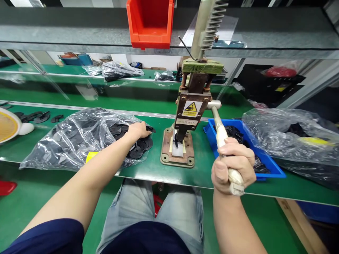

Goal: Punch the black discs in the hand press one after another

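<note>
Curved, black, plastic-looking flat piece (pixel 151 129): left of the brown-and-green metal lever press (pixel 190 109), at the fingertips of the left hand (pixel 138 130), long axis roughly toward the press. Left hand nearer; finger closure cannot be told. Right hand (pixel 234 163), right of the press, clamped around its pale wrapped handle (pixel 221 132).

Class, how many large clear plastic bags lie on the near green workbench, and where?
2: the left bag, left of the press, with the left hand over its right end; the right bag, beside the blue tray. Others may be hidden.
</note>
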Action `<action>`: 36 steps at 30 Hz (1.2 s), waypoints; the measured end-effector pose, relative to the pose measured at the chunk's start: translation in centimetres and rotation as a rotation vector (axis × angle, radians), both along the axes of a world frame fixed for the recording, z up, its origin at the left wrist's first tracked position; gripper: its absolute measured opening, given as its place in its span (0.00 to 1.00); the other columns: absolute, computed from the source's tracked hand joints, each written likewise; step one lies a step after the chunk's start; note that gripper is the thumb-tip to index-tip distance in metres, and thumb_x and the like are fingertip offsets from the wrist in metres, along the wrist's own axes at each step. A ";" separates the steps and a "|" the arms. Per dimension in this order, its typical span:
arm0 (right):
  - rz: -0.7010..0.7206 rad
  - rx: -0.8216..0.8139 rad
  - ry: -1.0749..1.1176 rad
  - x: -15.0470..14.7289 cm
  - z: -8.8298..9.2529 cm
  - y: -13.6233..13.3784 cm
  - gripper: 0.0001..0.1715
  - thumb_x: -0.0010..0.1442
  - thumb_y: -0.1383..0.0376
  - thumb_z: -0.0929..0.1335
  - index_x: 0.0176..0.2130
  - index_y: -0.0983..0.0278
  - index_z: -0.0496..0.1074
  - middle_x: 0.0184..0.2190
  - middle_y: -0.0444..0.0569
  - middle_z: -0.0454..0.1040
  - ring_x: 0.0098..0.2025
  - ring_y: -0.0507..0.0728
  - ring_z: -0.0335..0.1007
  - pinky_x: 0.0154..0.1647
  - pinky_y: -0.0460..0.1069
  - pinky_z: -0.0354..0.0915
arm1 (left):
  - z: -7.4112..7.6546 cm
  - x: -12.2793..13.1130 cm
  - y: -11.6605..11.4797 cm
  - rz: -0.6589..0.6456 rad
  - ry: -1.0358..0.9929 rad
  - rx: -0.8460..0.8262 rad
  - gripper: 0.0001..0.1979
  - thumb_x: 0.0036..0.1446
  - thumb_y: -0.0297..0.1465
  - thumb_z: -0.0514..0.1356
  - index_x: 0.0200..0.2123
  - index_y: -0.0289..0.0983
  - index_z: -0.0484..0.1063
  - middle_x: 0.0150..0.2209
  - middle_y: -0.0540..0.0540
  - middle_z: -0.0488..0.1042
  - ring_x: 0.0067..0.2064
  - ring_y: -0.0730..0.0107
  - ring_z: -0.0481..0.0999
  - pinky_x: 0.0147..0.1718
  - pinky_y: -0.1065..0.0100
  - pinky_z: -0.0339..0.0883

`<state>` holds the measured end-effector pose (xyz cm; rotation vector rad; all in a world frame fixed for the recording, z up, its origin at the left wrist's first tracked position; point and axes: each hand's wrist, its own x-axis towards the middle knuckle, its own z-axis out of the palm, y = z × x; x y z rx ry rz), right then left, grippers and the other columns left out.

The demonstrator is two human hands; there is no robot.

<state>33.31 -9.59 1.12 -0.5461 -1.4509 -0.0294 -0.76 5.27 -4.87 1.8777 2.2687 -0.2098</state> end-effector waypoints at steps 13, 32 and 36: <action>0.001 0.039 0.000 -0.1 -0.2 0.2 0.11 0.60 0.61 0.71 0.28 0.60 0.69 0.35 0.43 0.73 0.38 0.55 0.72 0.54 0.66 0.74 | 0.9 0.6 -2.9 -0.044 -0.677 0.103 0.16 0.63 0.45 0.63 0.33 0.39 0.73 0.26 0.47 0.77 0.28 0.65 0.75 0.30 0.68 0.65; -0.052 0.052 0.047 -0.9 0.1 0.3 0.15 0.60 0.61 0.71 0.25 0.61 0.65 0.33 0.44 0.69 0.35 0.54 0.69 0.52 0.65 0.73 | -1.5 8.9 -4.8 -0.119 -1.219 0.073 0.11 0.61 0.37 0.68 0.37 0.36 0.73 0.28 0.49 0.76 0.25 0.72 0.75 0.24 0.71 0.70; -0.061 0.106 0.117 -1.6 0.1 0.9 0.16 0.57 0.61 0.71 0.24 0.61 0.63 0.31 0.43 0.67 0.33 0.53 0.68 0.50 0.64 0.73 | -0.8 8.8 -4.2 -0.128 -1.208 -0.016 0.12 0.62 0.36 0.68 0.35 0.36 0.72 0.27 0.50 0.77 0.23 0.73 0.76 0.23 0.71 0.72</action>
